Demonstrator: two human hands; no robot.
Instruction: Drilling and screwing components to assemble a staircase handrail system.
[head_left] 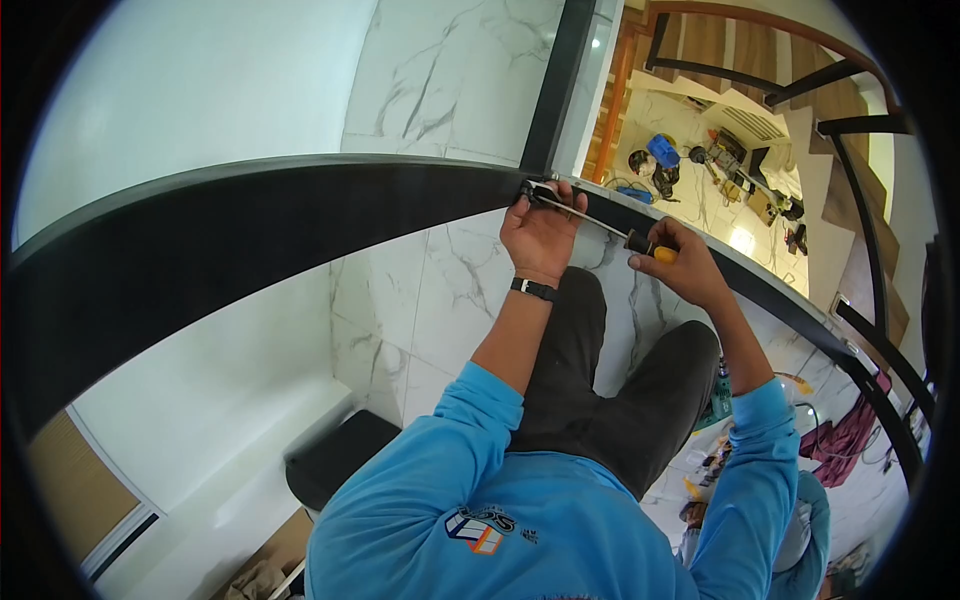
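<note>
My right hand is closed around the black-and-yellow handle of a screwdriver. Its thin metal shaft slants up and left toward my left hand. That hand is turned palm up, with thumb and fingers curled about a small black-and-silver fitting. The screwdriver's tip reaches the fitting, but the exact contact is too small to make out. The fitting sits where a black upright post meets a wide black rail.
A narrower black rail runs down to the right. Beyond it, on a lower marble floor, lie several tools and a blue case, beside wooden stairs. A black stool-like seat stands lower left. Another person's blue-clad body shows lower right.
</note>
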